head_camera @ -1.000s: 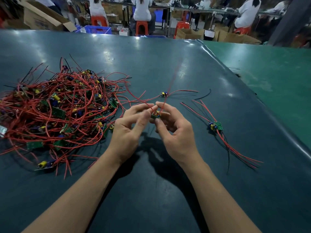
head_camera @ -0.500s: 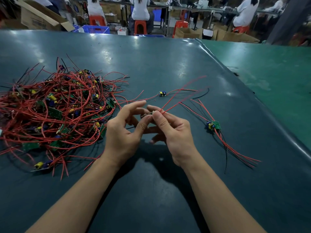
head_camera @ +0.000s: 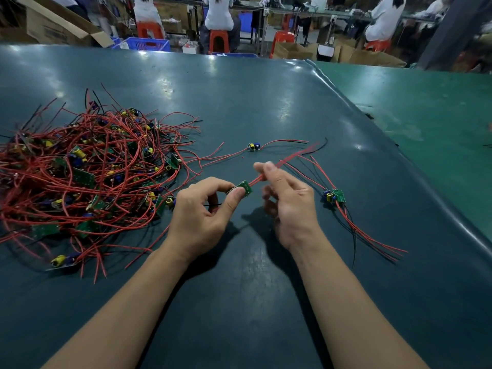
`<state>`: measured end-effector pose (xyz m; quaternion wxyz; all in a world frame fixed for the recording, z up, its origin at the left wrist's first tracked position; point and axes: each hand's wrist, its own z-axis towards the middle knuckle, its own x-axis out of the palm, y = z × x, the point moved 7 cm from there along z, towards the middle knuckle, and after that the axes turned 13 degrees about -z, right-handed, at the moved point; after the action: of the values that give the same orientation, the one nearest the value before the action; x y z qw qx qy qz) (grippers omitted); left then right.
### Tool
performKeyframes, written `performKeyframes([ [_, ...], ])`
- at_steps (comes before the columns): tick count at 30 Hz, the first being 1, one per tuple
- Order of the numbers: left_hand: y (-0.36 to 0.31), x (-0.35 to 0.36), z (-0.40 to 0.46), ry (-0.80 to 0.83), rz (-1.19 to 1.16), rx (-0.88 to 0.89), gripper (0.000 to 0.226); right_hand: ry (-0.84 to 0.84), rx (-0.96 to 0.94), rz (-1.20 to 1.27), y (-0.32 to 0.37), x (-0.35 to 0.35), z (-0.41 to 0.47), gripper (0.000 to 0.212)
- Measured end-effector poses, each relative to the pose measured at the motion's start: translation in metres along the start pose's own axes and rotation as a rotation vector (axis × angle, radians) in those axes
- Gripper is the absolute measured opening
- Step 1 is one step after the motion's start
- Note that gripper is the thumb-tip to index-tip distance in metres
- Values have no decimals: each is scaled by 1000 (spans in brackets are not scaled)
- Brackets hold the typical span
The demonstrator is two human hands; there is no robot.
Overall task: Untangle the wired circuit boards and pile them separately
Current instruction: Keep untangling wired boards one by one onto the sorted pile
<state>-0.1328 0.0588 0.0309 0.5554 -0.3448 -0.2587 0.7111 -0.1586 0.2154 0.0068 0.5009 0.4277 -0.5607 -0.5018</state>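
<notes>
A big tangle of red-wired green circuit boards covers the left of the dark table. My left hand pinches one small green board between thumb and forefinger, above the table's middle. My right hand pinches that board's red wires, which run up and to the right. A separated board pile with long red and black leads lies to the right of my right hand. One single board lies alone further back.
The table's rounded right edge borders a green floor. Cardboard boxes, a blue crate and seated people on red stools are beyond the far edge.
My hands have moved apart: the left keeps the board while the right has slid up along the red wires, straightening them toward the right.
</notes>
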Motion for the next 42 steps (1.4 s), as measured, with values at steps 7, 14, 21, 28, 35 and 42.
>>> performKeyframes([
  [7, -6, 6, -2, 84, 5, 58, 22, -281, -43, 273, 7, -47, 13, 18],
  [14, -15, -15, -3, -166, 67, 157, 17, -181, 15, 228, 10, -46, 11, 28],
  [21, -17, -6, -1, 43, 24, 163, 24, 487, -74, -310, -6, 33, -25, 35],
  [28, -12, -12, 1, 23, 118, 141, 21, 147, -190, -189, 17, -1, -11, 35],
  [35, -8, -33, 6, -176, 218, 210, 14, -250, -254, -36, 28, -34, -8, 46],
  [42, -3, -49, 3, -378, 292, 170, 14, -498, 30, 286, 8, -62, 2, 38],
])
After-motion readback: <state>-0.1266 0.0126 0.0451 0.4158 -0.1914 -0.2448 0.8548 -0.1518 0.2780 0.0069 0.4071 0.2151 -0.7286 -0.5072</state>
